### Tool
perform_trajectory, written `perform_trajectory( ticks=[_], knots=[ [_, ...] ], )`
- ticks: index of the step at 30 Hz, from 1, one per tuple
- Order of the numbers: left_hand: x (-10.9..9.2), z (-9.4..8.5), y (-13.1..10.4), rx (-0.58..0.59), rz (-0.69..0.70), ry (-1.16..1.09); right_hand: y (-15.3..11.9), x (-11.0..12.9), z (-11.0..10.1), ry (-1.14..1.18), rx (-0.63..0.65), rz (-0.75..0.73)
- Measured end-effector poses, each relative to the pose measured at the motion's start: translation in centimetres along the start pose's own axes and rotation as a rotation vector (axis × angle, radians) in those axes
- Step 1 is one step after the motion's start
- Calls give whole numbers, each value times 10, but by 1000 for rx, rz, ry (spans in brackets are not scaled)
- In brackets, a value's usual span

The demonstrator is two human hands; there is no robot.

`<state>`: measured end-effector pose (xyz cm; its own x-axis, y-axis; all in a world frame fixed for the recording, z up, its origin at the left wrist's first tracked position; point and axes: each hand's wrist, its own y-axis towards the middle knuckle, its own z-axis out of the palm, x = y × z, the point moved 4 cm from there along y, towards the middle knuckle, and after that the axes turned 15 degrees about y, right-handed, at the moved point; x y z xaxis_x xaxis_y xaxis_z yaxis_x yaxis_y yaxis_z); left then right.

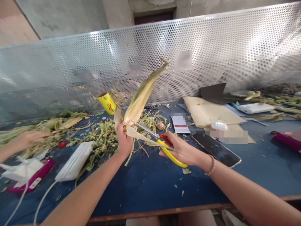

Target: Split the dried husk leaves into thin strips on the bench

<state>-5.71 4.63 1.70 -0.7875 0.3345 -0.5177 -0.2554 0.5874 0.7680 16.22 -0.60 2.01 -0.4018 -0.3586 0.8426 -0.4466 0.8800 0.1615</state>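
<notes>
My left hand (124, 141) grips the base of a pale green-yellow corn husk (143, 94), whose tip points up and to the right. My right hand (180, 146) is wrapped round scissors (172, 155) with yellow and red handles. Their blades reach left to the husk's base, beside my left fingers; whether the blades are closed there I cannot tell. A loose strip of husk hangs from the base across the scissors. Below and behind my hands lies a heap of shredded green plant scraps (103, 135).
A co-worker's hand (35, 138) rests among scraps at left. Around me are a white power strip (75, 161), a yellow tube (107, 103), a lit phone (180, 124), a dark phone (215, 149) and brown cardboard (209, 110). A perforated metal screen (155, 47) stands behind the blue table (150, 188).
</notes>
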Motion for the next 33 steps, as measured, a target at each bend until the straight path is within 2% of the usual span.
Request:
perform_trajectory(
  ticks=[7,15,20,27,33],
  knots=[
    [0,3,-6,36,9,-20,2,-8,3,37,-30,-34],
    [-4,5,-8,81,147,35,3,-10,-4,8,-61,62],
    [-3,6,-5,116,132,18,5,-10,-10,-49,-111,90],
    [-9,6,-2,192,144,-56,10,-12,-10,93,-17,111],
    [-10,9,1,256,156,-54,7,-7,-12,-73,-55,136]
  ],
)
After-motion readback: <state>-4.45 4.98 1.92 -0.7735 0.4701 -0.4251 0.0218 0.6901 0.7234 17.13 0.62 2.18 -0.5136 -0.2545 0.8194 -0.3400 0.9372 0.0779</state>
